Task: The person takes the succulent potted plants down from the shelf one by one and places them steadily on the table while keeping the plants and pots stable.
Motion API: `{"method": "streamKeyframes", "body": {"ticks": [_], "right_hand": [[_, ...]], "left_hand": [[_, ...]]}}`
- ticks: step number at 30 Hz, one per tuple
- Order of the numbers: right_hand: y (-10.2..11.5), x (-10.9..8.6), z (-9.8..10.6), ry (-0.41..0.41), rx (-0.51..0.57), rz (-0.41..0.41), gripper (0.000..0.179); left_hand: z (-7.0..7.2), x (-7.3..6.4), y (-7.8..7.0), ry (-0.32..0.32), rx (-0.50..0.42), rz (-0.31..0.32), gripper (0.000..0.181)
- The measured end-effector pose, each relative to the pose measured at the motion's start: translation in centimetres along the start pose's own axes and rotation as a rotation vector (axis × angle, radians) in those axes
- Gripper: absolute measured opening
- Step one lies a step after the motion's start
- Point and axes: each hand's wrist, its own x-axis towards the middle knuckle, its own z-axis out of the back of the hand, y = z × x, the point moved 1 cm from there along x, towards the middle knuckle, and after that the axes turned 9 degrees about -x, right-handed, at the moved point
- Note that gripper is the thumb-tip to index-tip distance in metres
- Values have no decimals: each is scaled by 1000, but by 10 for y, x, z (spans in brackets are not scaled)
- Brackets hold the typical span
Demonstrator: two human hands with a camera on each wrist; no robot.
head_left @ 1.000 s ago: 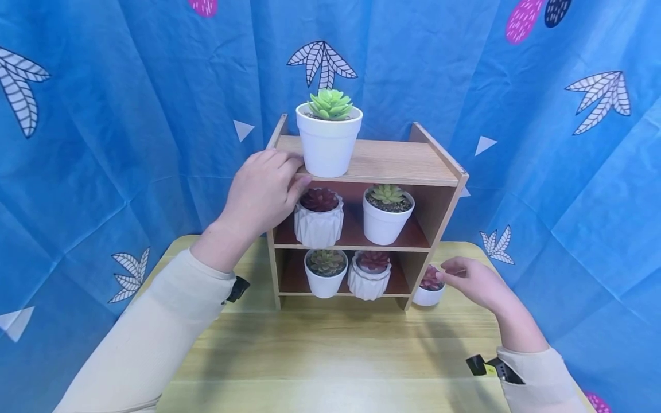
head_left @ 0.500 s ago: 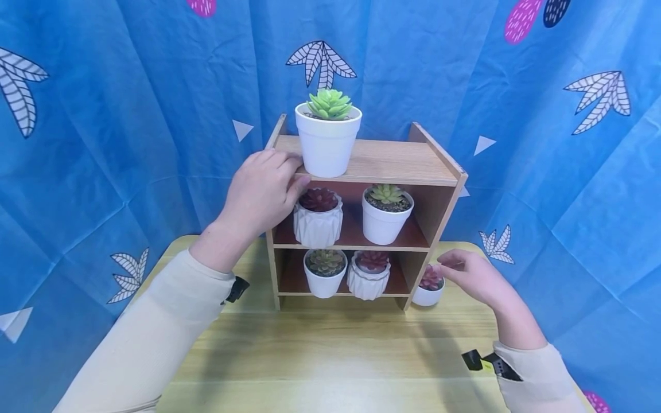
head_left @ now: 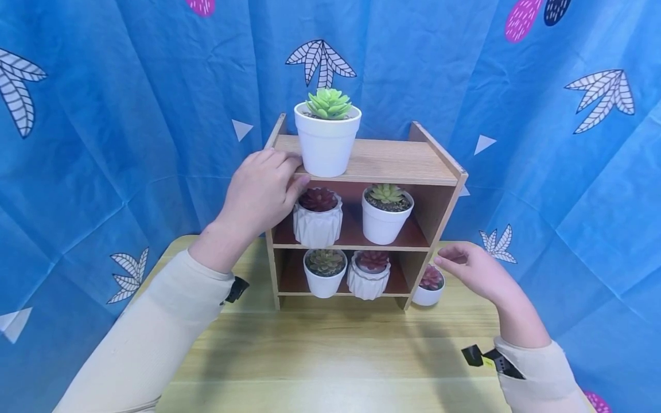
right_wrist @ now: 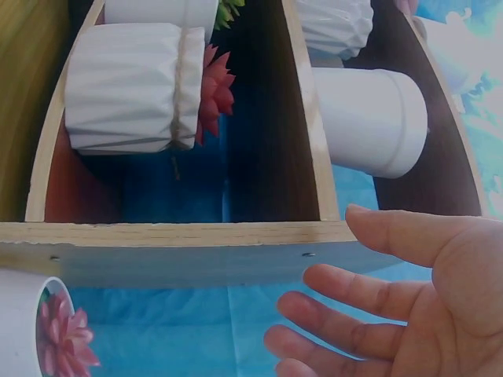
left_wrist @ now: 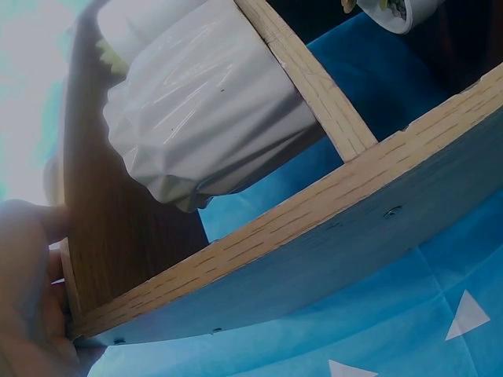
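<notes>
My left hand (head_left: 258, 192) pinches the front edge of the top board of a small wooden shelf (head_left: 403, 160), at its left end. Close beside those fingers, a white pot with a bright green succulent (head_left: 327, 143) stands on that board. My right hand (head_left: 472, 272) holds nothing; its fingers are spread in the right wrist view, near the shelf's side panel (right_wrist: 196, 263). Below its fingertips in the head view, a small white pot with a pinkish-red succulent (head_left: 428, 293) stands on the table against the shelf's right side.
On the middle tier stand a ridged white pot with a dark red succulent (head_left: 317, 223) and a smooth pot with a green one (head_left: 384, 223). The lower tier bears a green succulent pot (head_left: 325, 281) and a ridged red one (head_left: 369, 281). A blue curtain (head_left: 155, 115) surrounds the table (head_left: 330, 355).
My right hand has risen slightly from the small pink-red succulent, away from its leaves. My left hand and the pots stay where they were.
</notes>
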Motion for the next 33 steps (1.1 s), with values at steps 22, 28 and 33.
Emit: {"method": "streamKeyframes", "body": {"ticks": [22,28,33], "right_hand": [[22,-3,20,-86,-36,25,39],[33,-6,28,-117,-37,9,41],[38,-4,34,-145,-35,24,42]], "left_hand": [[0,-1,-2,4,-4,6,38],[0,-1,-1,-10,-3,-6,37],[0,-1,-1,-14,-4,-8,37]]}}
